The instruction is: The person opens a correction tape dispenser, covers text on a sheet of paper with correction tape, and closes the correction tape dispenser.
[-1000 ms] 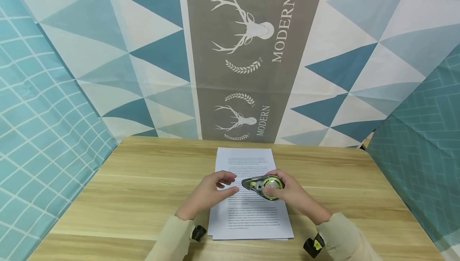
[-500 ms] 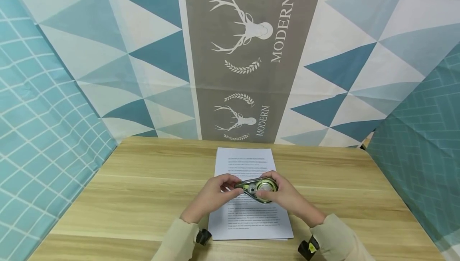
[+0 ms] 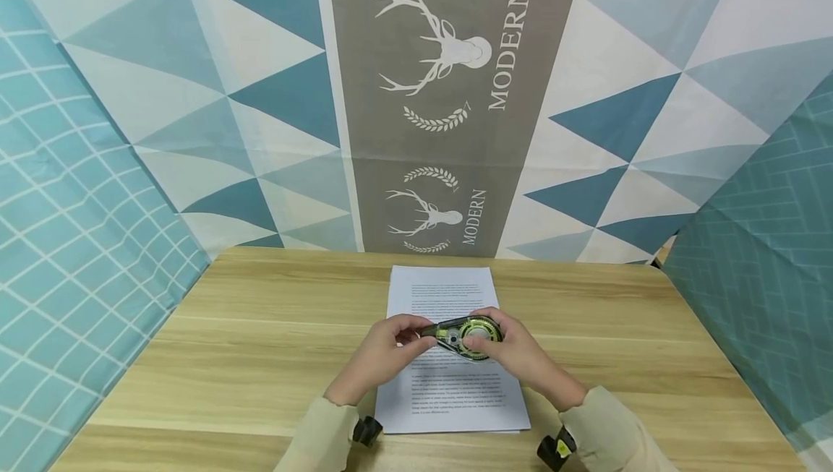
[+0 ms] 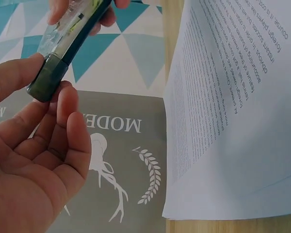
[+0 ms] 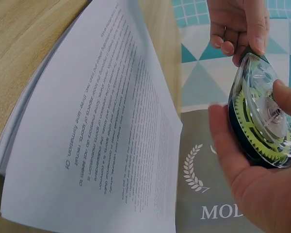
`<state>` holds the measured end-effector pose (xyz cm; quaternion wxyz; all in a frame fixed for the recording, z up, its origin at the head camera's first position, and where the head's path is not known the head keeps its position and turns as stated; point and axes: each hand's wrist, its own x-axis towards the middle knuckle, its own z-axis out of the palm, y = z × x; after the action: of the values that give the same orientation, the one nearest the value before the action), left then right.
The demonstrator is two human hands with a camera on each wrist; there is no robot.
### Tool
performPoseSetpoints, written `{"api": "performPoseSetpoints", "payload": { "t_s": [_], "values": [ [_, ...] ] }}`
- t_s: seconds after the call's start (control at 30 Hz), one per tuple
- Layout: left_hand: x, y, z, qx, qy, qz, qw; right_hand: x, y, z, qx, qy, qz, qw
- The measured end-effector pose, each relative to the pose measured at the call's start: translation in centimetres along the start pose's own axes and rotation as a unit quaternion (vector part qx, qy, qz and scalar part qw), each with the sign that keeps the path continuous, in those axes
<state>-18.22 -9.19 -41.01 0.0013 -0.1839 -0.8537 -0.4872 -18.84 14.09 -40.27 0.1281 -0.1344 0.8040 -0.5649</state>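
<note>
A correction tape dispenser [image 3: 465, 337] with a clear case and a yellow-green gear wheel is held above a stack of printed paper [image 3: 455, 400]. My right hand [image 3: 517, 353] grips its wide end, thumb on the clear face, as the right wrist view shows of the dispenser [image 5: 264, 111]. At the narrow end, my left hand [image 3: 384, 355] pinches the dark cap [image 4: 49, 77] between thumb and fingers. The cap covers the tip, so the tip itself is hidden.
The paper lies on a wooden table [image 3: 260, 356], its sheets slightly out of line. Behind the table hangs a patterned cloth [image 3: 442, 132] with deer heads. Blue-green cloths [image 3: 84, 204] stand at the left and right sides.
My left hand has moved right and taken hold of the dispenser's capped tip, which it was apart from a second ago. My right hand has brought the dispenser slightly left.
</note>
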Motion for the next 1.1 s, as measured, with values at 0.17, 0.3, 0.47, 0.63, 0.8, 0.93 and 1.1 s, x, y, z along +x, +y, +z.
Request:
{"api": "performPoseSetpoints", "payload": {
  "t_s": [0.17, 0.3, 0.47, 0.63, 0.8, 0.93, 1.1],
  "values": [
    [0.0, 0.0, -0.1, 0.005, 0.0, 0.001, 1.0, 0.0, 0.0, 0.0, 0.007, -0.013, -0.01, 1.0],
    [-0.1, -0.1, -0.2, 0.007, -0.006, 0.007, 0.9999, 0.0, 0.1, -0.1, 0.007, -0.027, -0.005, 1.0],
    [-0.1, -0.1, -0.3, 0.006, -0.013, 0.019, 0.9997, 0.1, 0.1, -0.2, 0.009, -0.038, -0.002, 0.999],
    [-0.2, 0.0, -0.4, 0.009, -0.018, 0.023, 0.9995, -0.1, -0.2, -0.4, 0.013, -0.048, -0.013, 0.999],
    [-0.2, 0.1, -0.4, 0.009, -0.027, 0.018, 0.9994, -0.2, -0.2, -0.4, 0.021, -0.049, -0.013, 0.999],
    [-0.2, 0.2, -0.5, 0.009, -0.027, 0.016, 0.9995, -0.1, 0.1, -0.4, 0.018, -0.046, -0.011, 0.999],
    [-0.3, 0.0, -1.0, -0.01, -0.012, -0.002, 0.9999, 0.0, 0.3, -0.5, 0.026, -0.03, -0.003, 0.999]
  ]
}}
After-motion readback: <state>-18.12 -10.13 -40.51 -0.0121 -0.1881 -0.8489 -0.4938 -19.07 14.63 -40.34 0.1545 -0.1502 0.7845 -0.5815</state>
